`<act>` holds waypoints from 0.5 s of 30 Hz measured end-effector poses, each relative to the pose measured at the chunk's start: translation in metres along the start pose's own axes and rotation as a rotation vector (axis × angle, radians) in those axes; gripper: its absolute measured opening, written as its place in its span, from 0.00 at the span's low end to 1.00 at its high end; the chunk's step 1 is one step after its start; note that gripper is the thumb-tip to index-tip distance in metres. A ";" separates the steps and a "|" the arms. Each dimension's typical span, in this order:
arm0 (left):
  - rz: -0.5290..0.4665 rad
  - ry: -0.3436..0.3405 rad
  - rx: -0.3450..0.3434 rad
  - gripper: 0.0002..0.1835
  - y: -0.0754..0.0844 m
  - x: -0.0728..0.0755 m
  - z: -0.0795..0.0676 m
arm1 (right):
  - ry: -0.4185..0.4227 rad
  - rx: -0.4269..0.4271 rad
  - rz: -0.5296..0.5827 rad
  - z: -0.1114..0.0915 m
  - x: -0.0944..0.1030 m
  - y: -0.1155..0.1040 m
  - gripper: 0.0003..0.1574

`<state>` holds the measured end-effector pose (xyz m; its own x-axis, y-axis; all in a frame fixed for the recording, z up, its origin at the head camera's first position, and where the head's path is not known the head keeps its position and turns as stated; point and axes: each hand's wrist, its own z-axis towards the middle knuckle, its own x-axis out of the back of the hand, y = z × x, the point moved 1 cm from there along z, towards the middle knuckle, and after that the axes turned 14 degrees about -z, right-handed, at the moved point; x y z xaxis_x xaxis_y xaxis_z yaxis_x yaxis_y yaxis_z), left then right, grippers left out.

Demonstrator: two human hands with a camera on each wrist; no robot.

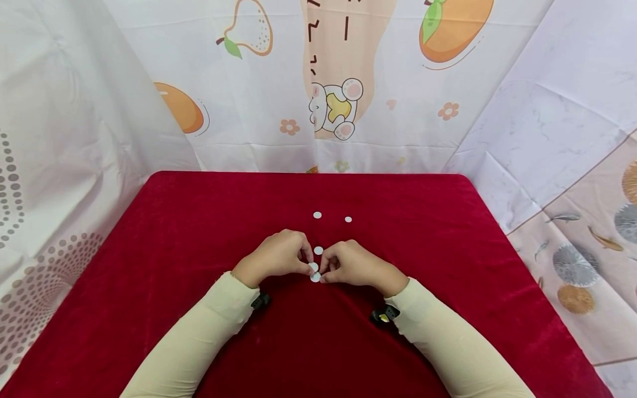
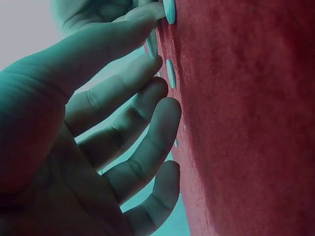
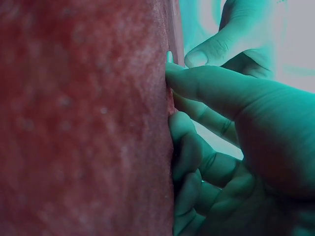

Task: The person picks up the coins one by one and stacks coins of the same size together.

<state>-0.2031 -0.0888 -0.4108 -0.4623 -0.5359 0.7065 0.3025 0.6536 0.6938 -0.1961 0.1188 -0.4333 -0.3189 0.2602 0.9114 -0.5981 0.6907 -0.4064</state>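
Near the middle of the red cloth, my left hand (image 1: pixel 281 254) pinches a small white disc (image 1: pixel 313 267) between thumb and index finger. This disc (image 2: pixel 152 45) is tilted up on edge in the left wrist view. Just below it on the cloth lies a second white disc (image 1: pixel 316 277), seen edge-on as a thin disc (image 2: pixel 170 10) in the left wrist view. My right hand (image 1: pixel 355 265) has its thumb tip at that second disc's right edge. In the right wrist view a disc (image 3: pixel 169 56) shows just past the right thumb. Whether the right index finger touches it is hidden.
A third white disc (image 1: pixel 318 250) lies just beyond the fingertips. Farther back are another disc (image 1: pixel 317 215) and a smaller-looking one (image 1: pixel 348 219). The red cloth (image 1: pixel 239 204) covers the table, whose back edge meets a printed curtain (image 1: pixel 239 110).
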 end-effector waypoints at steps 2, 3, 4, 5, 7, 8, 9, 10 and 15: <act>0.007 -0.006 -0.004 0.08 0.000 -0.001 0.000 | -0.002 -0.002 0.005 0.000 0.000 0.000 0.07; 0.011 -0.009 -0.006 0.08 0.000 -0.001 0.000 | -0.002 -0.001 0.008 0.000 0.000 0.000 0.07; 0.017 -0.011 -0.009 0.08 0.000 -0.002 0.000 | -0.003 0.000 0.010 0.000 0.000 0.000 0.07; 0.021 -0.014 -0.013 0.08 0.000 -0.002 0.001 | -0.003 0.000 0.011 0.000 0.000 0.000 0.07; 0.032 -0.021 -0.021 0.08 0.000 -0.003 0.001 | -0.001 0.004 0.010 0.000 0.000 0.001 0.07; 0.039 -0.024 -0.022 0.08 0.000 -0.003 0.001 | -0.001 0.005 0.009 0.000 0.000 0.001 0.08; 0.047 -0.029 -0.024 0.08 0.000 -0.004 0.001 | 0.000 0.005 0.008 0.000 0.000 0.001 0.08; 0.054 -0.033 -0.026 0.08 0.000 -0.004 0.001 | 0.000 0.005 0.007 0.000 0.000 0.001 0.08; 0.069 -0.047 -0.029 0.08 0.000 -0.006 0.001 | -0.007 0.004 0.011 0.000 0.000 0.001 0.06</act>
<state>-0.2013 -0.0851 -0.4157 -0.4784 -0.4640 0.7456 0.3581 0.6721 0.6481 -0.1967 0.1196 -0.4335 -0.3308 0.2629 0.9063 -0.5975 0.6850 -0.4168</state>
